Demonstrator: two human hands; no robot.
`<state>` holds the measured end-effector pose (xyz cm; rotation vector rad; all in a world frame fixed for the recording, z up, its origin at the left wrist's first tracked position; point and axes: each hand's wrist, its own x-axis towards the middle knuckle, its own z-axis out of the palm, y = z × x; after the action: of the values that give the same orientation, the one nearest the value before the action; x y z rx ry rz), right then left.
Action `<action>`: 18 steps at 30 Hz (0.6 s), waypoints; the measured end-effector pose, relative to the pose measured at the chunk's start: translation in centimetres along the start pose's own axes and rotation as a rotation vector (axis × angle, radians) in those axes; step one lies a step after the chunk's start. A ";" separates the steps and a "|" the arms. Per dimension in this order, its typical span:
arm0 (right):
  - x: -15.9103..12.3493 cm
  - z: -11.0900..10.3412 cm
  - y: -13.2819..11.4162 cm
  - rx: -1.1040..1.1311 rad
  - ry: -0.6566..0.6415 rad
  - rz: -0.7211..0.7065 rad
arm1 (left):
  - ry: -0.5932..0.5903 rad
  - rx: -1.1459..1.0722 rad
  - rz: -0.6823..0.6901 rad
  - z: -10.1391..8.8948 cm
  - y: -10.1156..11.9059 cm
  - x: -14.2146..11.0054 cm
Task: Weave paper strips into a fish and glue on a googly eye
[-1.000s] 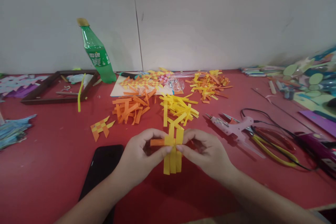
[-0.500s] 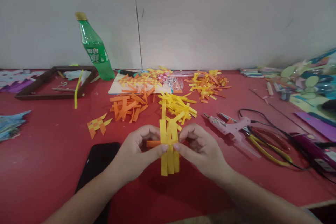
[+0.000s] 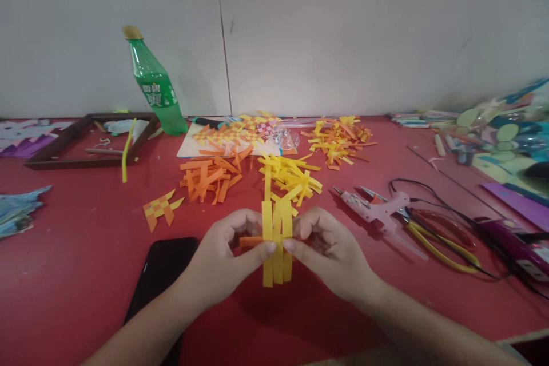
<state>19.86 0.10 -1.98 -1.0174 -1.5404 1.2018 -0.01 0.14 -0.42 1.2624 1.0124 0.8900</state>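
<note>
Between my two hands are several yellow paper strips [image 3: 277, 269], upright side by side, with an orange paper strip [image 3: 250, 242] crossing behind them. My left hand [image 3: 231, 251] is closed, thumb on the left yellow strip. On the right edge, my right hand [image 3: 328, 246] pinches the same strips, its thumb close to the other thumb. The fingers behind the paper are partly hidden. Just beyond lie a pile of loose yellow strips [image 3: 295, 174] and a pile of orange strips [image 3: 210, 174]. A woven orange and yellow paper fish [image 3: 162, 209] rests to the left.
A black phone [image 3: 158, 274] lies under my left forearm. At right are a pink glue gun [image 3: 377, 206], pliers [image 3: 446, 247] and a cable. Toward the wall stand a green bottle [image 3: 156, 86], a dark frame [image 3: 47, 163] and mixed strips [image 3: 338, 140].
Both hands keep their pinch on the paper strips, with the thumbs slightly lower on them. The whole view has shifted a little; the things on the table have not visibly moved.
</note>
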 end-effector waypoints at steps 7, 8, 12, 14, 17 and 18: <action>0.8 -0.6 -0.4 -0.145 -0.022 0.003 | 0.039 0.056 -0.027 0.0 0.6 0.3; 1.1 -0.8 -0.5 -0.173 -0.029 0.010 | 0.082 0.077 -0.042 -0.1 0.4 0.4; 1.7 -1.4 -0.5 -0.255 -0.042 0.036 | 0.286 0.195 -0.042 -0.9 -0.4 0.7; 1.6 -1.5 -0.5 -0.273 -0.061 0.048 | 0.313 0.221 -0.016 -1.1 -0.7 0.7; 1.3 -1.6 -0.5 -0.286 -0.101 -0.006 | 0.311 0.203 -0.006 -1.1 -0.8 0.8; 1.2 -1.7 -0.6 -0.282 -0.118 -0.040 | 0.320 0.206 -0.005 -1.0 -0.8 0.8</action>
<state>21.16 1.53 -0.98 -1.1058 -1.8524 1.0515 -0.73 1.11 -1.31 1.3127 1.3884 1.0255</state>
